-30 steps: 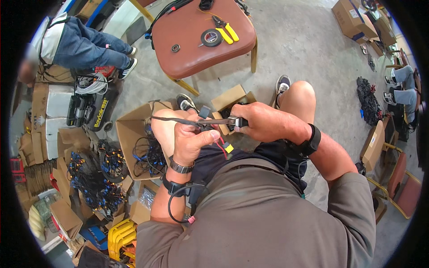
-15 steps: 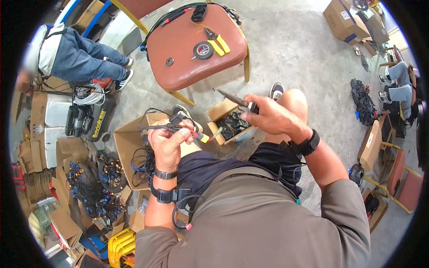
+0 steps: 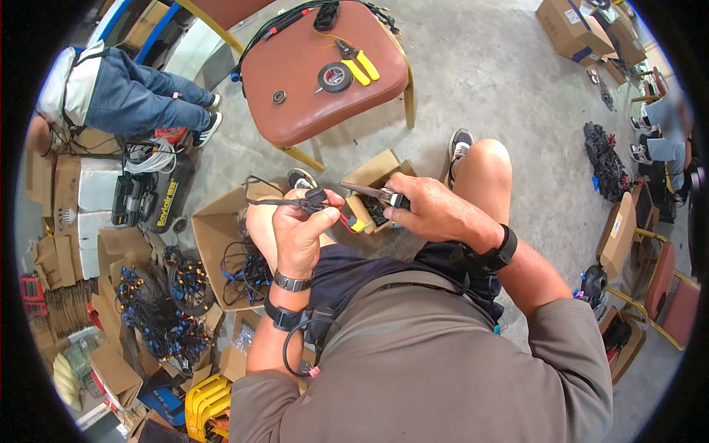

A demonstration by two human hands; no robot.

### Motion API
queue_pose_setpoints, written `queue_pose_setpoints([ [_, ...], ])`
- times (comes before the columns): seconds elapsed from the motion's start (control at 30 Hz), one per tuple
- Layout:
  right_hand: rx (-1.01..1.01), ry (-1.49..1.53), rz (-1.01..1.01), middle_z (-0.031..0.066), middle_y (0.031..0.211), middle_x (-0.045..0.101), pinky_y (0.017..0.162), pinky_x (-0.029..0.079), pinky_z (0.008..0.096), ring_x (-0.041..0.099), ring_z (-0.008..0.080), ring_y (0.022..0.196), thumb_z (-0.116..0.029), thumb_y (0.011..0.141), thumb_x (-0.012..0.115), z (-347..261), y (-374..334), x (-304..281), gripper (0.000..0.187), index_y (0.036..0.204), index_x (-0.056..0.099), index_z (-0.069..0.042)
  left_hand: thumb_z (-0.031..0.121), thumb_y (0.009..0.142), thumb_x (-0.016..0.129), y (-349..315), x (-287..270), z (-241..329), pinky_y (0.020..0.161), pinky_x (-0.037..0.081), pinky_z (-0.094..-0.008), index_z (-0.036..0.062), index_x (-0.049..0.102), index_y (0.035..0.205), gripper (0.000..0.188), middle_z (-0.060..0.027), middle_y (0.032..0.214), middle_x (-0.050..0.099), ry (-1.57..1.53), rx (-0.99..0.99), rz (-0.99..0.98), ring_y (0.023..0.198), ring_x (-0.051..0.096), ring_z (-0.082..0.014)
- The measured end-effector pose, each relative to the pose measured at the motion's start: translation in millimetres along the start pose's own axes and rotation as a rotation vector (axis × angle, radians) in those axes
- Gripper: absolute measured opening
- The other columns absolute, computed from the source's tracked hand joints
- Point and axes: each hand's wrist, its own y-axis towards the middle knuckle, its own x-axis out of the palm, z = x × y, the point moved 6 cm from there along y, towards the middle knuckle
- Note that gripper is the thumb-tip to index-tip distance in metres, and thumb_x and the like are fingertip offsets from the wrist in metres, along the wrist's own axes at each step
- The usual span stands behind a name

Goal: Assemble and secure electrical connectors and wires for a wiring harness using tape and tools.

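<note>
My left hand (image 3: 299,229) is closed around a black cable (image 3: 273,201) with a small black block (image 3: 316,196) on it. A red lead ending in a yellow connector (image 3: 357,224) sticks out past the thumb. Held in my right hand (image 3: 436,207) is a long, tapered, dark metal tool (image 3: 369,192) with a black handle; its exact kind is unclear. The tool points left, and its tip is close to the fingers of my left hand. Below it stands a small cardboard box (image 3: 378,168), partly hidden by my right hand.
Ahead, a brown padded chair (image 3: 295,118) bears yellow-handled wire strippers (image 3: 357,63), black tape (image 3: 335,77) and cables. An open carton (image 3: 210,236) with cables stands left, near a pile of black cables (image 3: 162,303). One person (image 3: 140,96) stands at far left.
My right hand has moved left and down, bringing the tool close to my left hand. My left hand has shifted right with the cable.
</note>
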Motion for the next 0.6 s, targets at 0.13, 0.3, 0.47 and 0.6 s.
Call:
queue_pose_setpoints([
  [0.13,-0.002,-0.002,0.002,0.0233,0.088,0.063,0.073,0.047,0.0465,0.06,0.0431,0.087,-0.015,0.082,0.069,-3.0,-1.2,2.9,0.03,0.101,0.054,0.002,-0.006,0.073,0.07,0.4,2.7,-3.6,0.078,0.053,-0.0318,0.0015,0.062,0.088,0.018,-0.0127,0.092,0.068,-0.06,0.0,0.027,0.086,0.065,-0.0188],
  [0.3,-0.026,-0.035,0.015,0.022,0.088,0.062,0.072,0.047,0.0461,0.061,0.0416,0.087,-0.016,0.08,0.071,-5.1,-2.8,5.3,0.031,0.1,0.055,0.002,-0.004,0.075,0.069,2.0,-1.0,-10.2,0.078,0.053,-0.0358,0.001,0.059,0.09,0.018,-0.0123,0.087,0.067,0.071,-0.015,0.039,0.081,0.066,-0.0214],
  [0.47,-0.06,-0.038,0.018,0.0214,0.086,0.059,0.072,0.047,0.048,0.06,0.0419,0.085,-0.021,0.08,0.069,-5.1,-4.3,15.2,0.03,0.092,0.052,0.001,-0.006,0.075,0.069,1.3,-0.5,-13.1,0.073,0.053,-0.029,0.0019,0.057,0.088,0.019,-0.0097,0.085,0.067,0.032,-0.004,0.075,0.074,0.065,-0.0161],
  [0.6,-0.014,-0.05,-0.03,0.0225,0.098,0.062,0.077,0.047,0.046,0.06,0.041,0.092,-0.017,0.085,0.066,1.7,-2.9,25.4,0.032,0.109,0.056,0.001,-0.005,0.076,0.068,2.8,-1.1,-16.9,0.07,0.053,-0.0304,0.0031,0.054,0.085,0.019,-0.0118,0.084,0.067,0.081,-0.019,0.084,0.072,0.063,-0.017],
])
